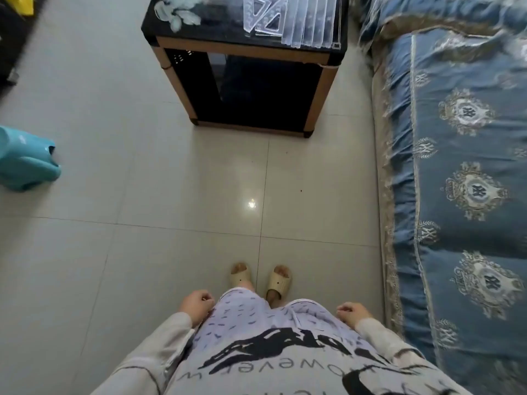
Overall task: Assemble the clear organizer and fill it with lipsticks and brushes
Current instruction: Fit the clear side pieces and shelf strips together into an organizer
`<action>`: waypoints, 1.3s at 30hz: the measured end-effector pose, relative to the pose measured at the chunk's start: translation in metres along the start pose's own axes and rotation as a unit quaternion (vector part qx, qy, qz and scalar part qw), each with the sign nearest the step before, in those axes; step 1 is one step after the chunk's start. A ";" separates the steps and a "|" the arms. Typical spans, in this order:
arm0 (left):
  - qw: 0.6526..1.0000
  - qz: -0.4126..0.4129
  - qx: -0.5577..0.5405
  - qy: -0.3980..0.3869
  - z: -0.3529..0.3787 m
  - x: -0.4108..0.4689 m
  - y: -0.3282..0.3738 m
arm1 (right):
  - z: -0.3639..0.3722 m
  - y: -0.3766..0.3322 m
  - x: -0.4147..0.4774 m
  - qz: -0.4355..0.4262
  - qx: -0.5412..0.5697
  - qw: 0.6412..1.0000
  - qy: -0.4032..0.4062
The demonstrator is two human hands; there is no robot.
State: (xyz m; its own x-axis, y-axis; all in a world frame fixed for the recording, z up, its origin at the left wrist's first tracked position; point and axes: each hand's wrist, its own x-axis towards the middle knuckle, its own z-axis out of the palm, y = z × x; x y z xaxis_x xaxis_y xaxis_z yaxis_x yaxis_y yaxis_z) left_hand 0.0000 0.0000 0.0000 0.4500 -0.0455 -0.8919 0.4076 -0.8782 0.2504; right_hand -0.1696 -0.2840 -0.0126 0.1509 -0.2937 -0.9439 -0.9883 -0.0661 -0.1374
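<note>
Clear flat organizer panels (310,21) lie side by side on the top of a black side table (245,44) far ahead of me. Beside them, to the left, lie clear triangular pieces (265,19). No lipsticks or brushes are in view. My left hand (196,305) hangs by my left hip with its fingers curled and nothing in it. My right hand (352,312) hangs by my right hip, also curled and empty. Both hands are far from the table.
I stand on a pale tiled floor (171,181) in beige slippers (278,280). A sofa with a blue patterned cover (462,166) runs along the right. A teal plastic object (25,163) sits on the floor at left. The table has a wood-trimmed frame.
</note>
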 end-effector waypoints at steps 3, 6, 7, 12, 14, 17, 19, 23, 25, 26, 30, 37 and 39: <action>1.000 -0.011 -0.022 0.017 0.002 0.001 0.005 | -0.014 -0.011 0.006 0.001 0.108 0.994 -0.002; 0.999 -0.033 -0.024 0.012 -0.001 0.001 0.008 | -0.031 -0.038 0.008 -0.008 0.158 0.987 -0.005; 0.999 -0.041 -0.018 0.011 -0.002 0.000 0.009 | -0.038 -0.048 0.006 -0.022 0.166 0.986 -0.010; 0.998 -0.065 -0.013 0.012 -0.006 0.004 0.017 | -0.070 -0.105 0.006 -0.073 0.206 0.976 -0.016; 0.997 -0.072 -0.019 0.010 -0.010 0.009 0.023 | -0.080 -0.124 0.011 -0.087 0.206 0.975 -0.014; 0.997 -0.078 -0.023 0.004 -0.020 0.021 0.039 | -0.090 -0.148 0.019 -0.096 0.198 0.975 -0.013; 0.997 -0.075 -0.027 0.009 -0.031 0.033 0.053 | -0.095 -0.164 0.026 -0.097 0.200 0.975 -0.010; 0.998 -0.063 -0.030 0.010 -0.064 0.065 0.092 | -0.106 -0.199 0.042 -0.089 0.203 0.975 0.006; 0.998 -0.053 -0.031 0.010 -0.085 0.081 0.116 | -0.113 -0.216 0.049 -0.073 0.203 0.976 0.020; 0.998 -0.048 -0.037 0.009 -0.096 0.090 0.130 | -0.117 -0.224 0.052 -0.064 0.203 0.977 0.028; 0.999 -0.016 -0.028 -0.008 -0.138 0.124 0.189 | -0.131 -0.253 0.063 -0.031 0.213 0.975 0.058; 0.999 0.045 0.006 -0.024 -0.198 0.162 0.289 | -0.148 -0.286 0.070 -0.005 0.266 0.960 0.084; 0.998 0.055 -0.012 -0.024 -0.211 0.169 0.315 | -0.154 -0.294 0.072 0.004 0.265 0.960 0.089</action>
State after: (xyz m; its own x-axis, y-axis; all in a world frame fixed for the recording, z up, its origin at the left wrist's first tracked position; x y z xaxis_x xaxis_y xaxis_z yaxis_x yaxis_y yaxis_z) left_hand 0.3720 -0.1837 0.0080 0.4541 -0.1651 -0.8756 0.3774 -0.8545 0.3568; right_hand 0.1352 -0.4329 0.0064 0.0991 -0.4530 -0.8860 -0.8552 0.4165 -0.3086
